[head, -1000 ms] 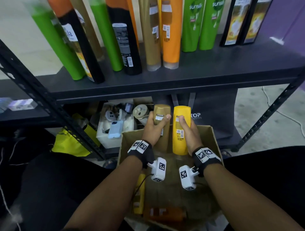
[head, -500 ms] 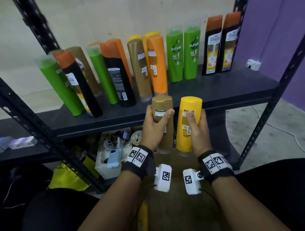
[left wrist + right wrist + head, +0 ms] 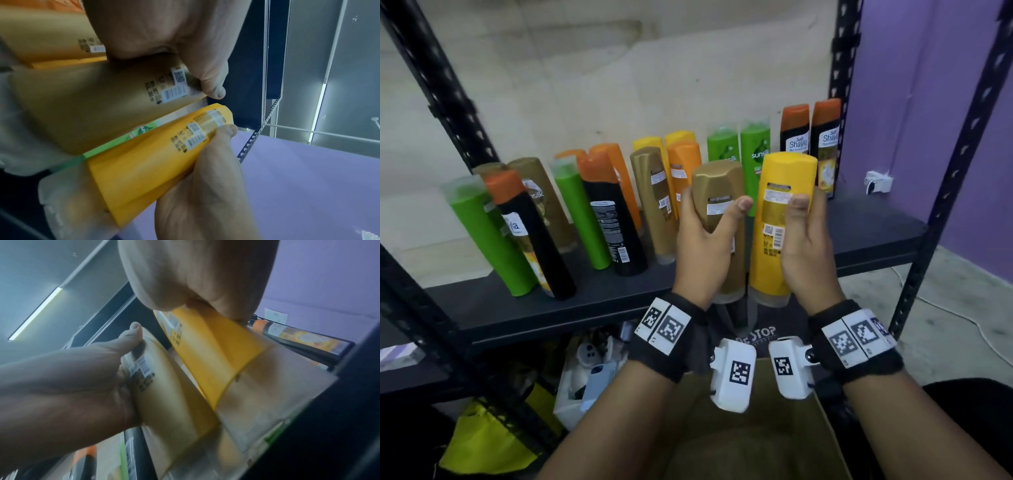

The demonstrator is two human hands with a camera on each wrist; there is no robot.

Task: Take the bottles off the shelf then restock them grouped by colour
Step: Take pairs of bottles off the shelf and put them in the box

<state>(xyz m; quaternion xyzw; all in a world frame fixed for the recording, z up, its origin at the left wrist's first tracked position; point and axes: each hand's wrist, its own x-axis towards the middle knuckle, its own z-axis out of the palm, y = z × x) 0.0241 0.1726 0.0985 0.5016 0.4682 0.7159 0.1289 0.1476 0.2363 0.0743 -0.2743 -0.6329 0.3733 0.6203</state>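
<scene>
The left hand [image 3: 707, 246] is wrapped around a gold bottle [image 3: 720, 226], with the thumb across its back label. The right hand [image 3: 806, 246] is wrapped around a yellow bottle [image 3: 779, 226] the same way. Both bottles are held cap down and side by side, close together, in the air just in front of the shelf [image 3: 592, 305]. They are not resting on it yet.

Holding one bottle in each hand looks like a way to put two back at once. The cap-down hold fits too, because the bottles on the shelf stand on their caps.

The colours on the shelf are only partly sorted. At the far right stand two black bottles [image 3: 810, 144] with orange tops, and next to them two green bottles [image 3: 743, 150]. Near the middle there are yellow, orange and gold ones close together. On the left, green, black, gold and orange are mixed up. I think the gold one in the hand belongs by the other gold bottle [image 3: 654, 202], and the yellow one by the yellows at the back.

The shelf is a dark, flat board on a black metal frame with holes in its posts. Behind it is a pale wall, and to the right a purple wall [image 3: 914, 102]. Below the hands is an open cardboard box [image 3: 822, 442]. Under the shelf sit a white tub of small things and a yellow bag [image 3: 486, 445].
</scene>
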